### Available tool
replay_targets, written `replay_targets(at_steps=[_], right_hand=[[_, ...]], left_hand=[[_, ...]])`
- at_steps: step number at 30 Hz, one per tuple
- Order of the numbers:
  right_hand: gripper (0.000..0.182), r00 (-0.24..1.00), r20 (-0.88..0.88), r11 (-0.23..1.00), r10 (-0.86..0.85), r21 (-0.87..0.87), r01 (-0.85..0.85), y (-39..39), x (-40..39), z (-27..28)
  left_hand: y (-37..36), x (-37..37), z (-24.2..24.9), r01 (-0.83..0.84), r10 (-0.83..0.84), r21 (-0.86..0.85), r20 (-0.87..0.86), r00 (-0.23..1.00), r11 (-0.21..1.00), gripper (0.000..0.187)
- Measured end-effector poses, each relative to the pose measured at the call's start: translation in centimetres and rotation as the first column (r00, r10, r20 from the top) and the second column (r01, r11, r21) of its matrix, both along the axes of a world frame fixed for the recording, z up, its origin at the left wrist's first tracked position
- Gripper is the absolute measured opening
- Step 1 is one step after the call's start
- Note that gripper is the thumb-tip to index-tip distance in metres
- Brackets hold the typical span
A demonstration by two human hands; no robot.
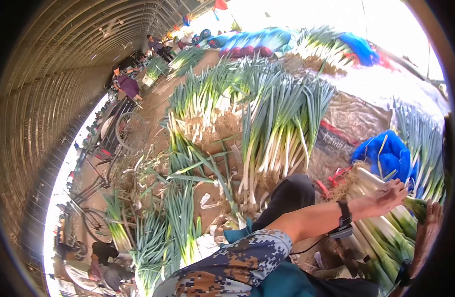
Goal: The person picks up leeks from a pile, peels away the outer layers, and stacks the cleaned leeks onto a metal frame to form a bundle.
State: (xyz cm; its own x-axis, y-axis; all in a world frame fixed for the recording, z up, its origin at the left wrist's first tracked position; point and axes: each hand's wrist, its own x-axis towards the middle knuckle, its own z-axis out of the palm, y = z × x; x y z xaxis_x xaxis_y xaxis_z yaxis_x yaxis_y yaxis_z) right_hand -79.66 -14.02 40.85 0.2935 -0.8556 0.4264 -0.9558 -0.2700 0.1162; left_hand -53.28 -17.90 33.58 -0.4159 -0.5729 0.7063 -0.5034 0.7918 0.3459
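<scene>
While the left hand [390, 196] curls over leeks [386, 242] at four o'clock in the head view, the right hand [431, 220] stands alongside, its fingers fairly straight; whether either pinches a stalk cannot be told. An uneven hold could let the thick stalks slide apart, and a cable [310, 248] looping from the left wrist device [342, 230] at five o'clock might catch on roots [342, 190].

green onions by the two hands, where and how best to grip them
Probably around the pale stalks, clear of the roots, reaching down from above: they lie side by side with upper faces exposed, and the straight stalks should hold more surely than the tangled roots.
</scene>
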Motion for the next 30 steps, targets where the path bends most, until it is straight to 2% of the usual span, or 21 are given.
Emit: replay_targets(at_steps=[2,6,8,10,13,14,19,21,22,23,24,25,26,27,28,29,30], right_hand=[[0.066,1.0,0.011,0.999,-0.012,-0.034,0.012,0.8,1.7,2.4],[0.064,0.999,-0.015,0.983,0.052,-0.176,-0.054,2.4,6.1,6.1],[0.058,0.99,-0.063,0.949,0.128,-0.281,-0.14,2.5,8.7,7.4],[0.052,0.981,-0.004,0.954,0.194,-0.232,-0.189,2.5,11.7,8.3],[0.043,0.957,0.026,0.931,0.29,-0.238,-0.276,3.1,17.2,9.6],[0.042,0.958,0.016,0.935,0.285,-0.226,-0.275,3.2,18.6,9.7],[0.038,0.938,-0.078,0.912,0.338,-0.221,-0.346,3.0,25.1,8.8],[0.043,0.927,-0.066,0.906,0.369,-0.197,-0.374,2.5,27.0,8.0],[0.043,0.932,-0.011,0.919,0.362,-0.162,-0.359,2.7,28.1,7.8],[0.043,0.919,-0.028,0.907,0.394,-0.154,-0.393,2.2,28.3,7.1],[0.045,0.922,-0.003,0.922,0.387,-0.025,-0.387,2.0,28.6,7.1],[0.047,0.956,-0.04,0.953,0.292,0.097,-0.287,2.0,29.2,7.2],[0.047,0.954,-0.028,0.953,0.298,0.064,-0.296,1.3,29.7,6.8],[0.048,0.946,-0.015,0.946,0.323,0.032,-0.322,1.0,29.7,6.0],[0.052,0.946,-0.009,0.946,0.324,0.031,-0.323,0.9,29.5,5.5],[0.056,0.941,0.002,0.941,0.338,0.027,-0.338,0.8,29.8,5.1],[0.059,0.933,0.016,0.932,0.36,0.027,-0.36,0.7,30.2,4.7]], left_hand=[[0.5,1.2,2.3,-0.036,0.035,-0.042,-0.039,0.999,0.998,0.015],[2.3,5.8,6.8,0.063,-0.061,-0.047,0.037,0.997,0.997,0.011],[3.2,8.2,7.4,0.018,-0.024,-0.099,-0.066,0.998,0.995,0.009],[4.4,11.2,8.4,0.004,-0.03,-0.178,-0.145,0.989,0.984,0.01],[4.9,15.4,7.8,-0.043,0.022,-0.144,-0.142,0.99,0.989,0.013],[5.9,16.5,7.8,-0.023,0.027,0.024,-0.199,0.98,0.999,0.015],[8.1,22.8,7.6,-0.216,0.209,-0.088,-0.082,0.974,0.972,0.011],[8.4,25.3,6.7,-0.255,0.259,-0.168,0.001,0.966,0.952,0.01],[9.1,26.2,6.5,-0.301,0.302,-0.096,-0.002,0.953,0.949,0.01],[9.6,26.9,5.8,-0.315,0.315,-0.012,-0.01,0.949,0.949,0.011],[9.2,28.2,3.1,-0.299,0.3,0.024,-0.11,0.947,0.954,0.008],[11.6,28.9,5.6,-0.066,0.237,0.355,-0.464,0.854,0.933,0.006],[11.3,30.6,5.0,-0.165,0.289,0.286,-0.477,0.83,0.944,0.006],[11.1,33.5,4.0,-0.051,0.333,0.447,-0.582,0.742,0.893,0.009],[12.1,35.2,6.1,0.082,0.32,0.475,-0.7,0.639,0.876,0.009],[13.1,36.4,7.3,0.055,0.384,0.482,-0.756,0.53,0.874,0.005],[14.0,38.4,8.0,0.128,0.42,0.507,-0.809,0.411,0.852,0.004]])
